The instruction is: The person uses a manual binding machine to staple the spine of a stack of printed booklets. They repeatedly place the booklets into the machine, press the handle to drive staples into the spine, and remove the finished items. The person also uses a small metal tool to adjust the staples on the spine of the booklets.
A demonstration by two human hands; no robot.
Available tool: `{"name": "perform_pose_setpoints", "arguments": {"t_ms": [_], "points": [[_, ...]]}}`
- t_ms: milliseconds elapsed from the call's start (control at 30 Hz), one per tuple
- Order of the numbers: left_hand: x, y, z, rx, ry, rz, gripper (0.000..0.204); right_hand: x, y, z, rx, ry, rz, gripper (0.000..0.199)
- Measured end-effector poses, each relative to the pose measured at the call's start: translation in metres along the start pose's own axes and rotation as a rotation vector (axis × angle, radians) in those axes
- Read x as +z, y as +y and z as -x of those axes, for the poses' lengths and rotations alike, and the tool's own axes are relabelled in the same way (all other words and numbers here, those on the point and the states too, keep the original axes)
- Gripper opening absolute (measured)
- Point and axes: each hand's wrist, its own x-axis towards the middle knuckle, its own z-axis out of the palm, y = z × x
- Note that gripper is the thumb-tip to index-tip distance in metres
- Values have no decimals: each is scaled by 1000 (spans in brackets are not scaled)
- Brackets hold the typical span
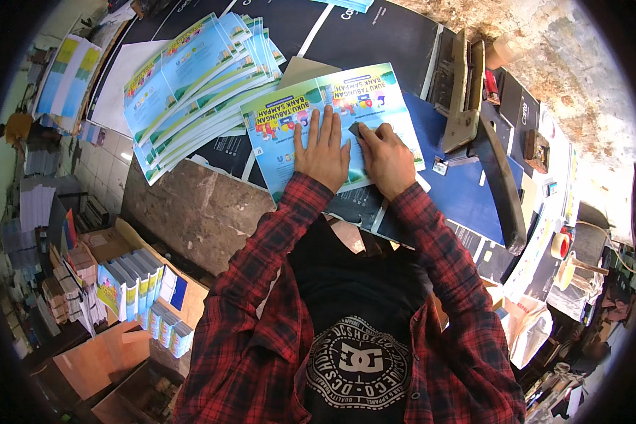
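Observation:
A colourful printed sheet (374, 95) in light blue and green lies flat on the worktable in front of me. My left hand (323, 148) rests flat on its middle, fingers spread. Beside it, my right hand (385, 155) presses a small dark flat tool (356, 129) against the sheet, fingers curled over the tool. Both forearms wear red plaid sleeves.
A fanned stack of similar printed sheets (191, 78) lies to the left on the table. A paper cutter with a long dark lever arm (498, 177) stands at the right. Folded booklets (131, 283) sit in a box at lower left. A tape roll (560, 245) lies far right.

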Motion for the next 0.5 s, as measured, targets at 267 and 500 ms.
{"name": "perform_pose_setpoints", "arguments": {"t_ms": [267,500], "points": [[2,-1,1,-2,-7,-15,62,3,-2,6,38,66,-50,52],[1,-2,-1,-12,-17,-8,57,-16,-8,9,74,2,-94,62]]}}
